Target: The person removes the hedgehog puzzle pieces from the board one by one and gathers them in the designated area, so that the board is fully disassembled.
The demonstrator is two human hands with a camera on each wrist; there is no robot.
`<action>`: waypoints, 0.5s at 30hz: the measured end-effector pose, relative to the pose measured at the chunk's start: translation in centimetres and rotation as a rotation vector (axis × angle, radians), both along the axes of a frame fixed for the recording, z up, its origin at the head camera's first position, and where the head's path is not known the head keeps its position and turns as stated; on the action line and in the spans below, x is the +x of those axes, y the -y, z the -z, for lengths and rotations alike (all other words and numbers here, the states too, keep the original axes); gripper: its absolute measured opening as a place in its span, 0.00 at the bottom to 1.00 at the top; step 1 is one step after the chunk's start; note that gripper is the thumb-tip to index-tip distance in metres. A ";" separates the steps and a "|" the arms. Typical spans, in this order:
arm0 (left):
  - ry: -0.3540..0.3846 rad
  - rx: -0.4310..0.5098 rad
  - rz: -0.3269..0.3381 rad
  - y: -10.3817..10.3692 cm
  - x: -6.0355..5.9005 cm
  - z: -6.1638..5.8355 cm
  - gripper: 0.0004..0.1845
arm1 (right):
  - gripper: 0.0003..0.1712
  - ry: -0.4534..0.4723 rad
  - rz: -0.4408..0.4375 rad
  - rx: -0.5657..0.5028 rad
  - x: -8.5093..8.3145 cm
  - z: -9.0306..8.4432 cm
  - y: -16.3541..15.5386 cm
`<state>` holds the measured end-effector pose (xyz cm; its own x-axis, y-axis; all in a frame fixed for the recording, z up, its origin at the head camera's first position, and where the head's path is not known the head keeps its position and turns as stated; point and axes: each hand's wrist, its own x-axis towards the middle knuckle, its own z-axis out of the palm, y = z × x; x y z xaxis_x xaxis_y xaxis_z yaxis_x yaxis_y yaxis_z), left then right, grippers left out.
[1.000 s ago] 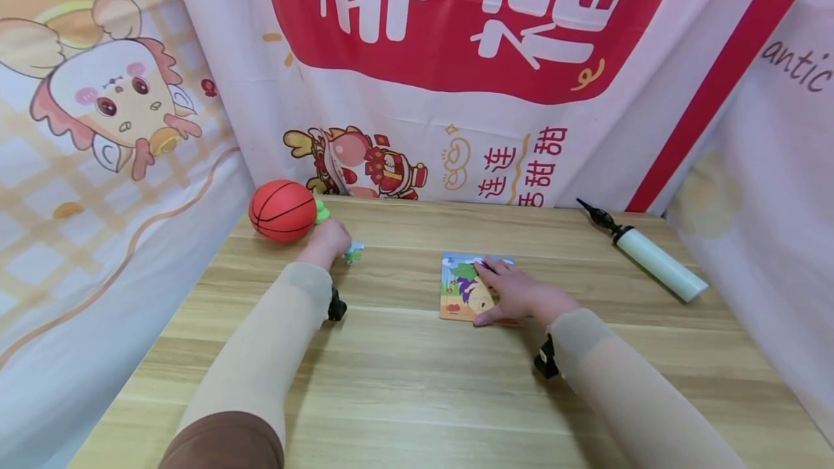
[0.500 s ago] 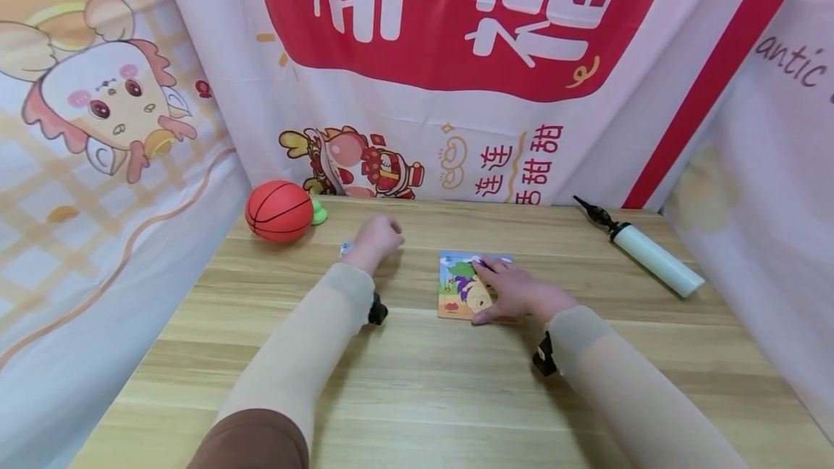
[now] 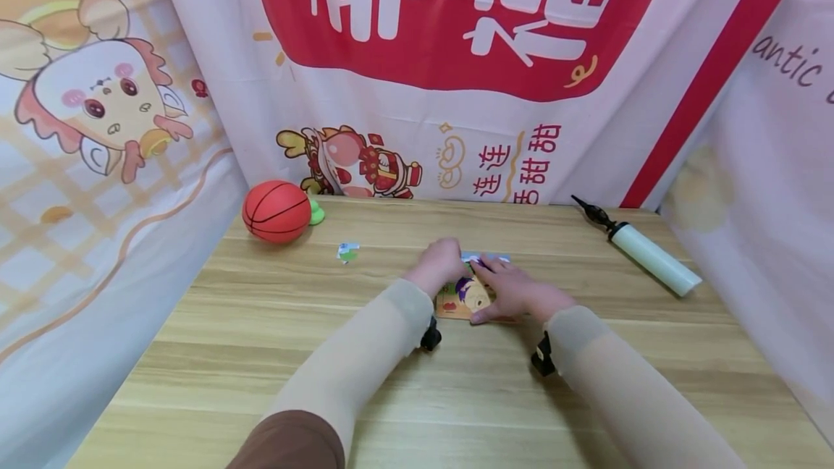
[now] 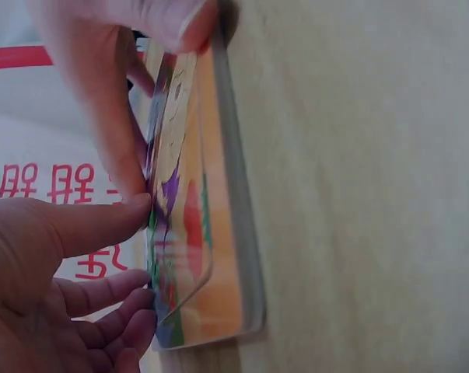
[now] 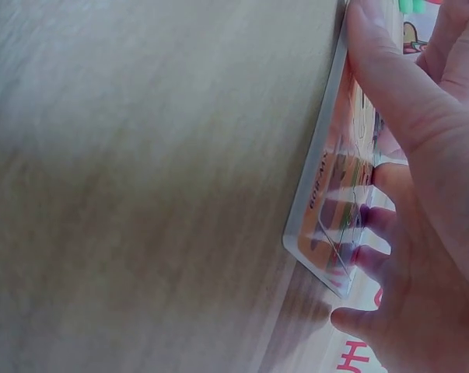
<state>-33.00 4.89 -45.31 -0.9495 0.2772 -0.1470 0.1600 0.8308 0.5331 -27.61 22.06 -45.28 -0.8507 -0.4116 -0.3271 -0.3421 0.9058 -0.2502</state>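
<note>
A small picture puzzle board (image 3: 451, 304) lies flat on the wooden table (image 3: 417, 389), near its middle. My right hand (image 3: 515, 288) rests on the board's right part with straight fingers, thumb at the near edge. My left hand (image 3: 443, 263) is at the board's far left corner with curled fingers. In the left wrist view, the left hand's thumb (image 4: 102, 217) and fingertips meet at the board's (image 4: 218, 233) picture face, seemingly pinching a small puzzle piece against it. The right wrist view shows the board (image 5: 327, 202) edge-on under the right hand's fingers (image 5: 397, 101).
One loose puzzle piece (image 3: 347, 252) lies on the table left of the board. An orange basketball (image 3: 276, 210) and a small green object (image 3: 317, 213) sit at the back left. A white hand pump (image 3: 651, 255) lies at the back right. Printed cloth hangs behind and at both sides.
My left hand has travelled right, from beside the basketball and the loose piece over to the board's far left corner. The right hand has stayed on the board.
</note>
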 end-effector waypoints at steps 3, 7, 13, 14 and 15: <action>-0.068 -0.104 -0.017 -0.7 0.1 0.3 0.21 | 0.67 -0.010 -0.003 0.000 0.0 0.0 0.0; -0.107 -0.202 -0.004 -1.2 0.1 0.9 0.27 | 0.68 -0.028 0.003 -0.012 0.4 0.1 -0.2; -0.104 -0.174 -0.012 -1.3 0.3 1.0 0.29 | 0.69 -0.045 0.043 -0.052 1.0 0.4 -1.0; -0.102 -0.166 -0.013 -1.2 0.3 1.0 0.29 | 0.69 -0.046 0.052 -0.056 1.1 0.5 -1.2; -0.098 -0.160 -0.011 -1.2 0.3 1.0 0.29 | 0.69 -0.049 0.059 -0.054 1.2 0.5 -1.4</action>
<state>-32.69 6.05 -46.31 -0.9643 0.2471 -0.0953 0.1949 0.9056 0.3766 -26.43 23.45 -45.82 -0.8882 -0.3763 -0.2635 -0.3016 0.9104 -0.2833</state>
